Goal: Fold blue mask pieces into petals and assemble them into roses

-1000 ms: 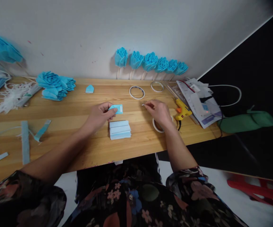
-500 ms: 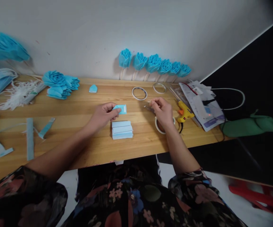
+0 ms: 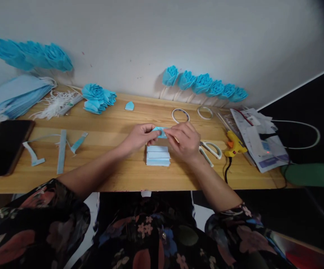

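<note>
My left hand (image 3: pixel 141 138) pinches a small folded piece of light-blue mask fabric (image 3: pixel 162 135) between thumb and fingers. At the right end of that piece, the thumb and forefinger of my right hand (image 3: pixel 184 139) are closed together; what is between those fingertips is too small to make out. Just below both hands lies a stack of folded blue fabric strips (image 3: pixel 158 156) on the table. Scissors (image 3: pixel 212 149) with white handles rest beside my right hand, their blades partly hidden by it. A folded pointed blue piece (image 3: pixel 129 106) lies farther back.
Two tape rings (image 3: pixel 180 109) (image 3: pixel 205 113) lie behind my right hand. A yellow glue gun (image 3: pixel 235 145) and papers (image 3: pixel 271 157) are at the right. Blue fabric roses (image 3: pixel 202 83) lean on the wall. At the left are cut scraps (image 3: pixel 61 151), a phone (image 3: pixel 6 147) and stacked masks (image 3: pixel 24 95).
My right hand has come left from near the scissors to the end of the blue piece, and the scissor handles now show. The view has shifted left.
</note>
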Motion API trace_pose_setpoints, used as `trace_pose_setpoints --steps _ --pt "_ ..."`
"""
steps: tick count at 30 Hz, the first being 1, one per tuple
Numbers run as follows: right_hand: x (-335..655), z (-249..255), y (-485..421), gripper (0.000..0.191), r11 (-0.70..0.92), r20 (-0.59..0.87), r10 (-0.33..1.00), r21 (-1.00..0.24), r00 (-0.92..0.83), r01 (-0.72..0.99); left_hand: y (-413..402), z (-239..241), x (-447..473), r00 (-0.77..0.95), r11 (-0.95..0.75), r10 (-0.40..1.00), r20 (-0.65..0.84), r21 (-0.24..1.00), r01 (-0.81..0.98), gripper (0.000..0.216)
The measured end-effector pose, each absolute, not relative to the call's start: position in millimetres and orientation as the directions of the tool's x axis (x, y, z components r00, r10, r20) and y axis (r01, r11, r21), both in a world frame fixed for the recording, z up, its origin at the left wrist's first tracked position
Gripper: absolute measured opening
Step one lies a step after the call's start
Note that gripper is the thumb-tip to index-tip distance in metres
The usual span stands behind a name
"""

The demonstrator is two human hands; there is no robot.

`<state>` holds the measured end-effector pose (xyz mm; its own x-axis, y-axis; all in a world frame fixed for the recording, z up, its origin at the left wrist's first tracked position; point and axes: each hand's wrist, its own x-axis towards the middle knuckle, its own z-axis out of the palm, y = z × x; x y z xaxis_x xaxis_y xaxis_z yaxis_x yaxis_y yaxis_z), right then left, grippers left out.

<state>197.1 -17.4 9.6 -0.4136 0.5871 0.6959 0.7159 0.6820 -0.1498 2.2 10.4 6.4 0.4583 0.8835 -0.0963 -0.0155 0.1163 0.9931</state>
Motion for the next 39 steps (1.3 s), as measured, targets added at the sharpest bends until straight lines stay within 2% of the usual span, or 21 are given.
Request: trace_pose_setpoints --steps 9,16,23,28,34,39 --pt "194.6 7.9 -20.1 0.020 0.720 0.784 0.465 -0.065 -0.411 0.691 9.9 6.9 2.3 0.458 0.175 0.878 -0.138 0.984 -0.039 0.020" --pt "195.8 2.8 -18.4 0.016 0.672 0.713 0.569 -0.116 -0.410 0.732 11.5 4.8 2.2 0.470 0.159 0.874 -0.123 0.987 -0.037 0.021" --pt "197.9 1.0 -17.6 0.019 0.713 0.727 0.523 -0.088 -0.444 0.696 10.6 5.5 2.2 0.471 0.160 0.874 -0.118 0.986 -0.051 0.020" --pt "197.6 -0.7 -17.7 0.019 0.689 0.681 0.581 -0.119 -0.446 0.715 10.0 7.1 2.4 0.469 0.171 0.875 -0.117 0.983 -0.074 0.019" --pt "196.5 -0.3 -17.4 0.019 0.707 0.699 0.543 -0.083 -0.464 0.702 11.4 3.3 2.6 0.488 0.247 0.860 -0.145 0.957 -0.151 0.016" --pt "196.5 -0.6 -17.3 0.020 0.673 0.655 0.605 -0.119 -0.452 0.730 12.2 1.9 2.3 0.503 0.305 0.848 -0.167 0.929 -0.207 0.016"
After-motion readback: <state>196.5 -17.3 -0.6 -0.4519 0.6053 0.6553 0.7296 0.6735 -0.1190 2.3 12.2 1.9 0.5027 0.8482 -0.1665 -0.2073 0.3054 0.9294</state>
